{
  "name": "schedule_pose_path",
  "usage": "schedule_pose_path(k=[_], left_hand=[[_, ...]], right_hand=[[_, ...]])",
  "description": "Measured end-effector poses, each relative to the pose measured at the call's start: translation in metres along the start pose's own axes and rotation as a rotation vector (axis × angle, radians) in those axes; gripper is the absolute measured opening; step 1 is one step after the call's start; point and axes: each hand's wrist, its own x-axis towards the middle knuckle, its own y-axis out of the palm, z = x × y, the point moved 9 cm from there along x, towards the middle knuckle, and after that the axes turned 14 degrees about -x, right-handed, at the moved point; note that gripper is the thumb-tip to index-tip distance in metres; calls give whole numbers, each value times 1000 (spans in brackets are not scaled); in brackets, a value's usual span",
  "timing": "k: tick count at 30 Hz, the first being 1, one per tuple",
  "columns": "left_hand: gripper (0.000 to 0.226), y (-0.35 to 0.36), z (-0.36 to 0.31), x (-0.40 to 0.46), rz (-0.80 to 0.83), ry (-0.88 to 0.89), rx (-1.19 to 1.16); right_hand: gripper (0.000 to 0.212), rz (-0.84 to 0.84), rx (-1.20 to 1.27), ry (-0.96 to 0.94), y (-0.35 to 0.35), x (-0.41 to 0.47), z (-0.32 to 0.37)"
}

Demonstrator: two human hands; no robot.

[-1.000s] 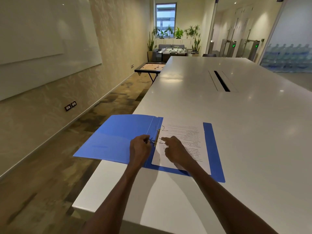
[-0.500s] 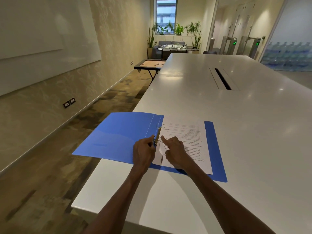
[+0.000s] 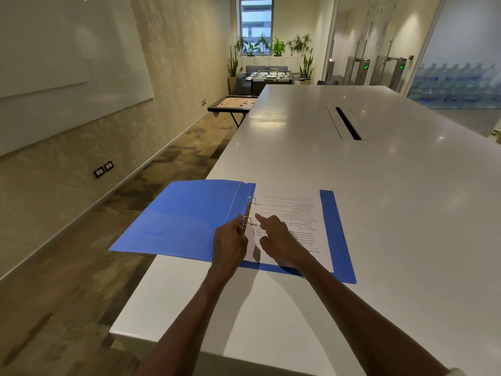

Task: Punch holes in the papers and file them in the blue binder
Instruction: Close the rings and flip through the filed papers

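A long white table (image 3: 352,185) fills most of the view, and everything else is placed from the blue binder (image 3: 189,221) that lies open at the table's near left corner, its left cover hanging out past the table's left edge over the floor. On the binder's right half lies a sheet of printed papers (image 3: 295,213), its left margin at the binder's spine, where two metal rings (image 3: 250,200) stand, one farther along the spine and one nearer. The left hand (image 3: 229,244) sits over the spine at the nearer ring, its fingers curled and the thumb and fingertips closed around the ring mechanism. The right hand (image 3: 279,237) rests on the papers just right of the spine, the index finger stretched out toward the nearer ring with its tip on the paper's margin, the other fingers folded under; whether it pinches anything cannot be told.
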Motion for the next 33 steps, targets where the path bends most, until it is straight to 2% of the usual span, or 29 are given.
schedule_pose_path(k=[3,5,7,11,13,15,18,20,22,25,31,33], left_hand=[[20,9,-6,-6,24,-20,0],[39,16,-12,-12,5,2,14],[49,24,-32,-19,16,131,14],[37,38,-60,-34,51,305,59],[41,43,-65,-34,14,322,120],[38,53,-67,-36,133,239,59],[35,61,-66,-39,244,106,96],[42,60,-66,-42,234,122,138],[42,67,-59,-41,233,169,227],[37,71,-57,-39,313,109,239],[39,81,-50,-36,327,82,315],[48,81,-48,-38,330,77,290]], right_hand=[[56,-95,110,148,-11,-5,-23],[50,-181,-30,251,-24,-13,-43],[48,-226,-187,340,-36,-24,-62],[43,-167,-258,432,-51,-41,-89],[36,-153,-128,479,-60,-49,-101],[20,-160,83,541,-64,-55,-117],[22,-158,438,624,-61,-60,-139],[18,-115,592,640,-59,-59,-144],[17,-85,642,637,-60,-56,-146],[17,-75,672,647,-59,-53,-146],[29,-19,686,649,-57,-56,-139],[29,-20,685,662,-58,-58,-139]])
